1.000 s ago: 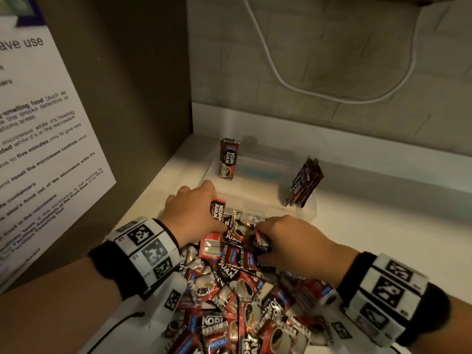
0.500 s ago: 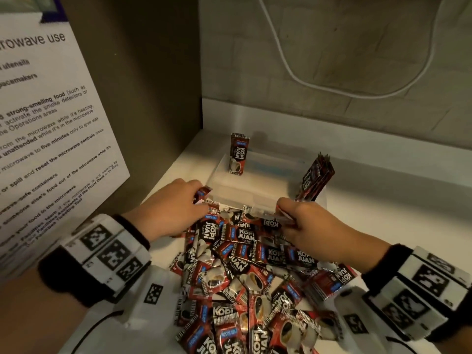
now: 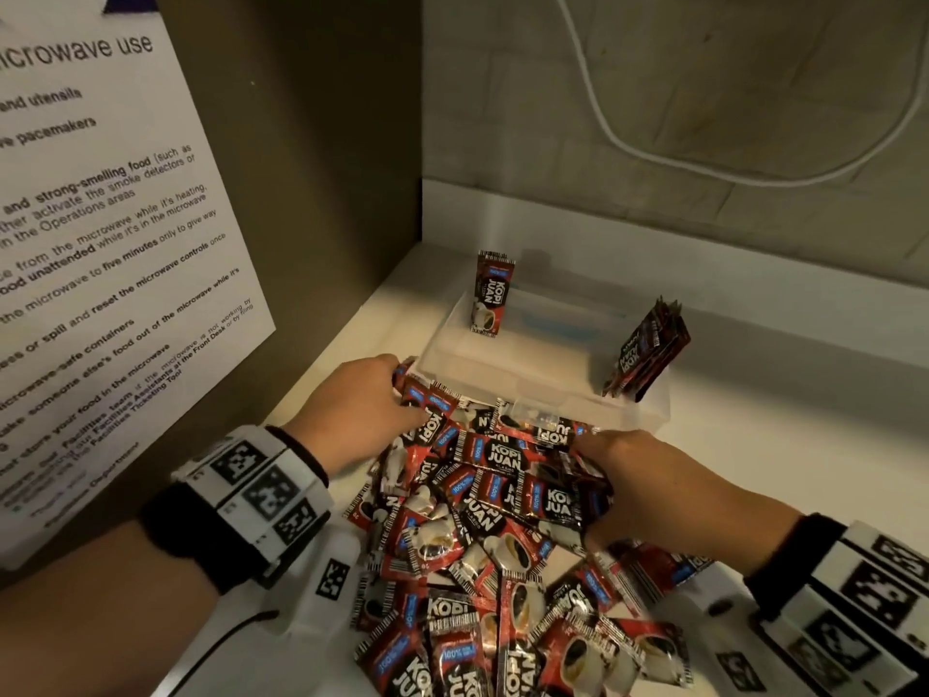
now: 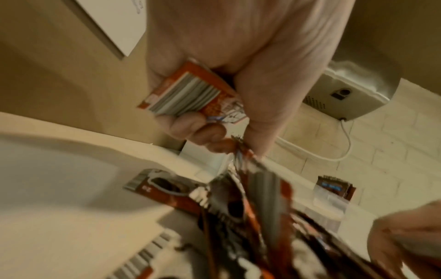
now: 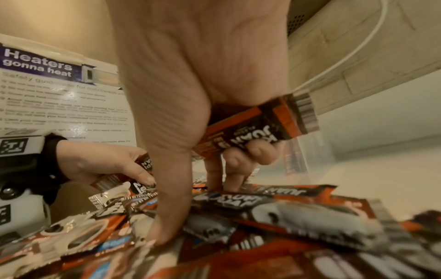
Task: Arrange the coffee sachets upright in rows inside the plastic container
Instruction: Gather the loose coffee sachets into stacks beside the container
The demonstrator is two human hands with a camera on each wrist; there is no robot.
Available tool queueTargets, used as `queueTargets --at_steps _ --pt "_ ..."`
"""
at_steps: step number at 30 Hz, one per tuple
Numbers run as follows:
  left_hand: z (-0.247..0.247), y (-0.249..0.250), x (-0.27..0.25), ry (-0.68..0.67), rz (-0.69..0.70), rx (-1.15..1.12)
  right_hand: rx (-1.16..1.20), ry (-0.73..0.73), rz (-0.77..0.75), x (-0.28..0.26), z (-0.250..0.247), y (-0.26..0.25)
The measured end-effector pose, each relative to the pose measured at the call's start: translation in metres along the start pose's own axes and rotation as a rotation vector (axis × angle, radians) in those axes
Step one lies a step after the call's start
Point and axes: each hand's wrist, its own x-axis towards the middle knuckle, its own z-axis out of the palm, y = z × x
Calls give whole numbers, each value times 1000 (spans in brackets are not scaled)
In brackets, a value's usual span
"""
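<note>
A heap of red-and-black coffee sachets [image 3: 492, 545] covers the white counter in front of a clear plastic container [image 3: 648, 420]. Inside it one sachet [image 3: 490, 294] stands upright at the back left, and a small bundle of sachets [image 3: 646, 352] leans in the right corner. My left hand [image 3: 359, 399] is at the heap's left edge by the container's near corner, fingers curled round a sachet [image 4: 188, 90]. My right hand [image 3: 638, 485] is on the heap's right side, gripping a sachet [image 5: 260, 124] in its curled fingers while thumb and forefinger reach down into the pile.
A brown side wall with a paper microwave notice [image 3: 100, 244] closes off the left. Behind the container is a tiled back wall with a white cable [image 3: 653, 153]. Bare counter [image 3: 779, 394] lies to the right of the container.
Both hands have spread apart across the heap, the left to the container's near left corner, the right lower on the right side. The sachets between them have been shuffled.
</note>
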Motion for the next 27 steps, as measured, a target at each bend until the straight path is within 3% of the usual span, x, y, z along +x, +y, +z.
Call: queueTargets --at_steps 6,8,12,17,22,25,27 --pt "-10 6 -10 -96 -41 -388 194 -29 -53 -2 0 16" --pt "-10 11 -15 -128 25 -379 272 -19 -72 -1 -4 19" --pt "-2 30 -21 -195 230 -176 417 44 -143 0 -7 22" --pt "14 50 -13 -253 462 310 432 112 -208 1 -5 10" --pt "28 55 -9 -302 469 464 241 63 -203 3 1 3" --pt "25 56 -8 -278 467 443 40 32 -143 5 5 0" --pt "20 54 -8 -260 482 414 37 31 -134 7 6 0"
